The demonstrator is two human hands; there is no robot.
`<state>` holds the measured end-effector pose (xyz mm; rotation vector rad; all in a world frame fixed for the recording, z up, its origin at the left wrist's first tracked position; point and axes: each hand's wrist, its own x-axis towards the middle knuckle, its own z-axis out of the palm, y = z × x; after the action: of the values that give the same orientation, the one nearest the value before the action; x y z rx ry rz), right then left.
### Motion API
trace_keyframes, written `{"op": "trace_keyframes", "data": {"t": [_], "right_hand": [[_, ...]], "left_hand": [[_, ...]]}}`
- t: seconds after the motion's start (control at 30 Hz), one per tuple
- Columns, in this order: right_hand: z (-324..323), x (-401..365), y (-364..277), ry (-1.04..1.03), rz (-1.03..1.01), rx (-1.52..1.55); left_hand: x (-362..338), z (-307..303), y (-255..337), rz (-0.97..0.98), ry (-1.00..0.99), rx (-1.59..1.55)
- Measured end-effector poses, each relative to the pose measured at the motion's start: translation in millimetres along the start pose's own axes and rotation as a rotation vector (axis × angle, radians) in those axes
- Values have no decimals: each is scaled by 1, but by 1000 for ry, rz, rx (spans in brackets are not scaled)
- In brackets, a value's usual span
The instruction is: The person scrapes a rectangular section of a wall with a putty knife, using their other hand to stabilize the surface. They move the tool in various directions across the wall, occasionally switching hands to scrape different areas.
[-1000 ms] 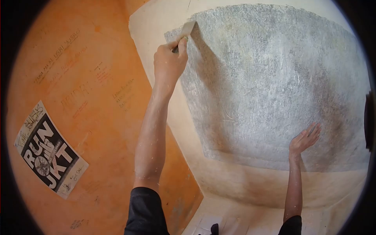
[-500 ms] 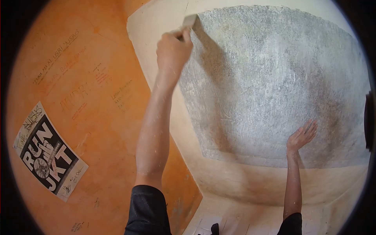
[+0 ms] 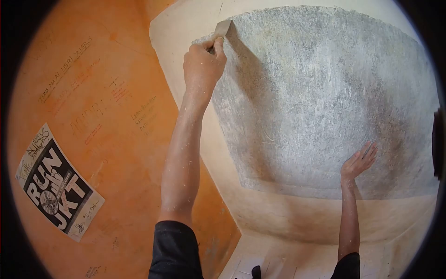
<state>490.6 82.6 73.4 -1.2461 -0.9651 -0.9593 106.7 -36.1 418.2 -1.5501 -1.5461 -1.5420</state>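
My left hand [image 3: 204,65] is raised high, closed around the handle of a scraper [image 3: 224,29]. The scraper's flat metal blade points up, right at the upper left border of a rough grey patch [image 3: 316,93] on the pale wall. Most of the handle is hidden in my fist. Lower down and to the right, my right hand [image 3: 359,162] is spread against the grey patch, fingers pointing up and right. Small pale flecks dot my left hand and forearm.
An orange wall [image 3: 116,176] with handwritten marks meets the pale wall [image 3: 186,21] on the left. A black-and-white poster [image 3: 59,186] is stuck on it. A dark object [image 3: 438,144] shows at the right edge. Below the grey patch runs a pale ledge-like band [image 3: 297,221].
My left hand and the scraper have shifted slightly down and left, and the blade looks sharper now. My right hand has stayed in nearly the same place.
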Motion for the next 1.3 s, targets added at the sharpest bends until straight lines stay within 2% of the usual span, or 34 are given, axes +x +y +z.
{"op": "trace_keyframes", "data": {"t": [0.23,0.33,0.43,0.47,0.6,0.77,0.87,0.93,1.0,1.07,1.13,1.17,1.2,1.3], "right_hand": [[3,0,-4,6,-2,29],[-1,1,-5,-5,27,20],[2,-2,2,8,16,-5],[5,-3,6,3,23,-8],[-2,-2,-3,-15,14,21],[2,5,-6,-9,17,21],[-5,-6,0,-32,0,-6],[-4,-2,2,-18,-13,-52],[-7,-1,0,-44,-31,-20],[-4,-2,2,-38,-23,-22],[-5,-3,0,-58,-10,-19],[-5,-5,0,-66,-9,-11],[-6,-4,2,-72,-18,-3],[-6,-8,6,-121,-12,1]], "left_hand": [[8,-8,-15,54,-9,-102],[-11,-1,-20,60,25,52],[-1,2,-12,2,9,25],[4,1,-11,42,36,-54],[-14,-2,-19,33,3,10],[5,-9,2,43,40,-62],[-9,-7,-14,24,-47,4],[-33,1,-24,68,-40,-5],[-24,4,-17,118,-35,-11],[-2,-3,-3,-8,18,50],[0,-7,1,16,-17,7],[-3,-8,-2,30,-54,-19],[-9,1,-16,104,-8,-73],[-71,15,-43,-5,-68,-43]]}}
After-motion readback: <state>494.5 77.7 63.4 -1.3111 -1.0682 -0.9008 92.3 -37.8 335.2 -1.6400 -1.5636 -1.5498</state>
